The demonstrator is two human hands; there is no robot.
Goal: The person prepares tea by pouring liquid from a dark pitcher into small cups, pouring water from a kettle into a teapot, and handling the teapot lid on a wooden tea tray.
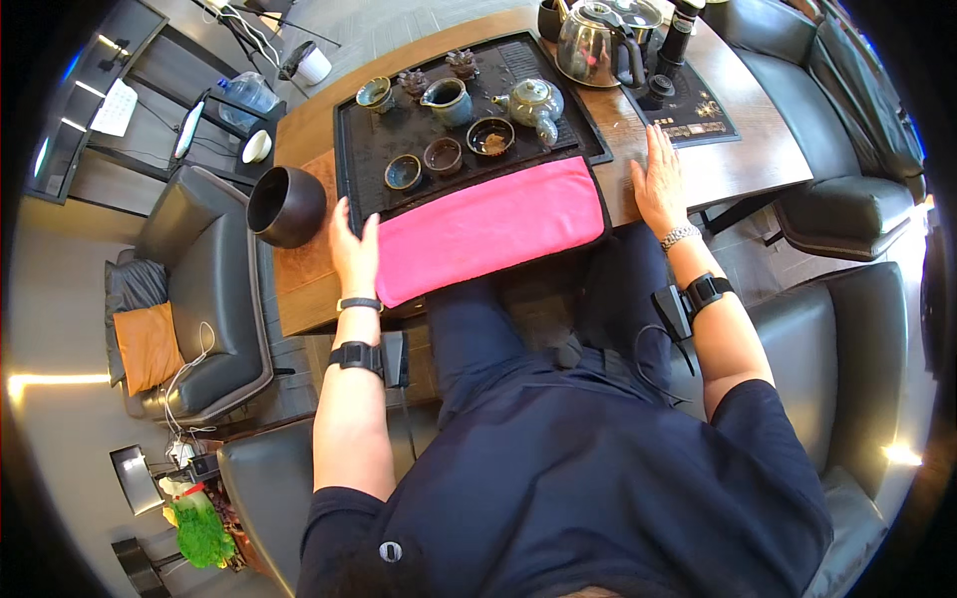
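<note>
A folded pink cloth (493,228) lies along the near edge of a black tea tray (355,142). Beside its left end is my left hand (355,250), thumb apart and nothing held; whether it touches the cloth I cannot tell. My right hand (659,183) is flat and empty at the table's near edge, right of the tray. On the tray stand a glazed teapot (534,102), a pitcher (447,103), a patterned cup (375,95) and two dark figurines (462,64). Closer to the cloth are a blue-rimmed cup (404,173), a brown cup (443,156) and a dark bowl (490,137) with something brown inside.
A large dark pot (287,207) stands on the wooden table (310,295) left of my left hand. At the back right, a glass kettle (593,48) sits near a black control panel (699,112). Leather armchairs (217,276) flank the table.
</note>
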